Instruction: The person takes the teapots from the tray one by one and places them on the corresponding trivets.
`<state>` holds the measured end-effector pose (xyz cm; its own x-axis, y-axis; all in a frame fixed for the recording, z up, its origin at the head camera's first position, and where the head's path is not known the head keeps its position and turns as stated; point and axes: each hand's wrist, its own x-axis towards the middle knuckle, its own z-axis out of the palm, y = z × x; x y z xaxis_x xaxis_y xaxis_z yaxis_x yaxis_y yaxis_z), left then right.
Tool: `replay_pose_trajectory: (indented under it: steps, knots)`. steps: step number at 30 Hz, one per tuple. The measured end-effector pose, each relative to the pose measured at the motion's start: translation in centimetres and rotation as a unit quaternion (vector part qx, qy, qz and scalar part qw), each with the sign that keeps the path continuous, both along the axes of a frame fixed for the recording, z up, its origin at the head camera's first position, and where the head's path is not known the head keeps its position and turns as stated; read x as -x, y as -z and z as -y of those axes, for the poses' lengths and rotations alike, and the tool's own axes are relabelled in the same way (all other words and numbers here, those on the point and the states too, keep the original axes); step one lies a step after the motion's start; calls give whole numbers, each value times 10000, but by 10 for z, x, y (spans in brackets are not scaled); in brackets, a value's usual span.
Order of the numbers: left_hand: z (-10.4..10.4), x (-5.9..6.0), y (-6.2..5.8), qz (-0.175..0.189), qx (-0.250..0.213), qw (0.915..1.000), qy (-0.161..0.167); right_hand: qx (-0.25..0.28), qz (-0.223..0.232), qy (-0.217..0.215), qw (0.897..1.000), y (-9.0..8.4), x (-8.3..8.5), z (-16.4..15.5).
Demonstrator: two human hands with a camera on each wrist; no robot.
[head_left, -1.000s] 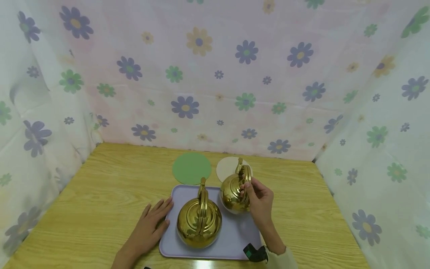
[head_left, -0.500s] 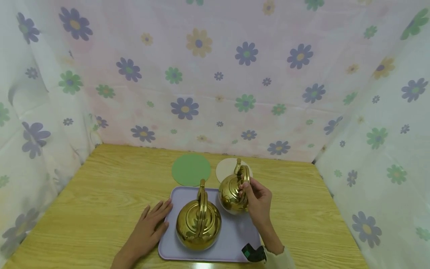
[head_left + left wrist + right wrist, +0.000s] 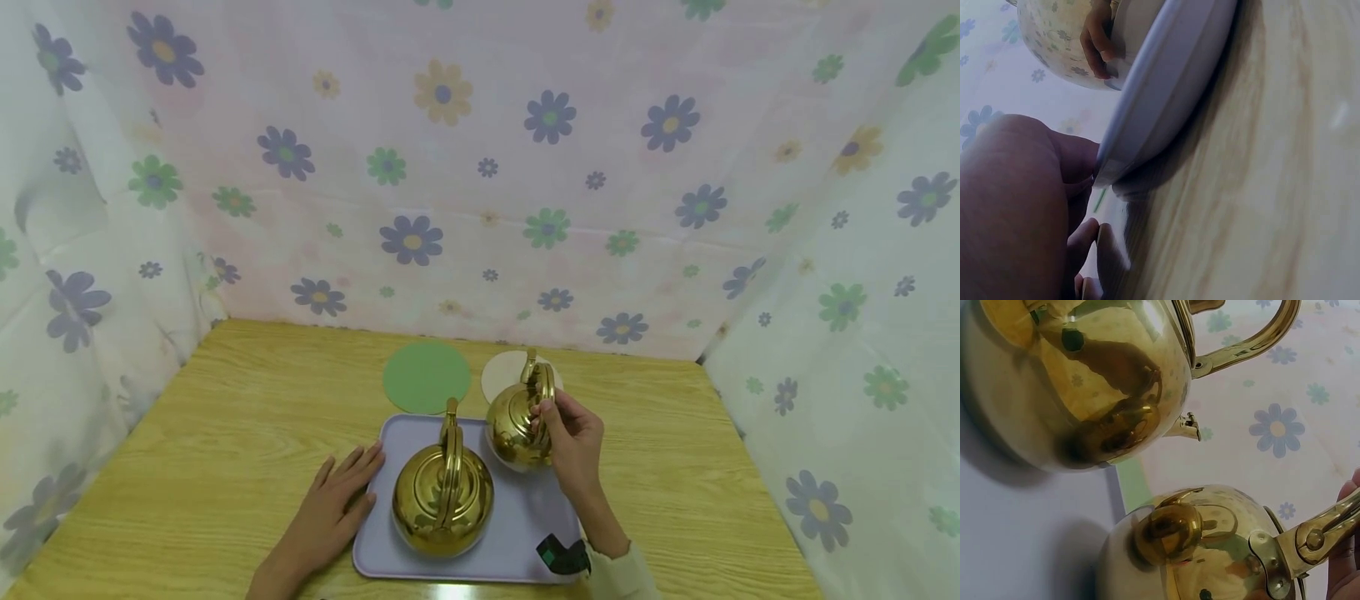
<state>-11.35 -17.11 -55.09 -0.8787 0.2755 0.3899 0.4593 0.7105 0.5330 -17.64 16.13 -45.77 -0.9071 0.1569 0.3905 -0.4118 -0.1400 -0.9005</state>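
Note:
Two shiny golden kettles are over a lavender tray (image 3: 525,533). The large kettle (image 3: 442,493) stands on the tray with its handle upright. My right hand (image 3: 572,435) grips the handle of the small kettle (image 3: 513,423), which is tilted at the tray's far right corner. In the right wrist view the small kettle (image 3: 1204,550) fills the lower part, and the large kettle (image 3: 1085,381) is above it. My left hand (image 3: 333,500) lies flat on the wooden table (image 3: 225,433), fingers against the tray's left edge (image 3: 1166,81).
A green round mat (image 3: 426,377) and a beige round mat (image 3: 501,371), partly hidden by the small kettle, lie behind the tray. Flowered cloth walls (image 3: 480,167) close in the table at the back and both sides.
The right hand has carried the small kettle slightly up and toward the far side. The left hand and the large kettle have stayed put.

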Motion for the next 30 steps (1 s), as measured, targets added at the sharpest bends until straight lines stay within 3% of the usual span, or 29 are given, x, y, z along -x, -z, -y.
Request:
replay_pose_trajectory:
  steps: [30]
  knots:
    - [1,1,4,103,60,9999,2,-133,263,209,9993,-3,14,0]
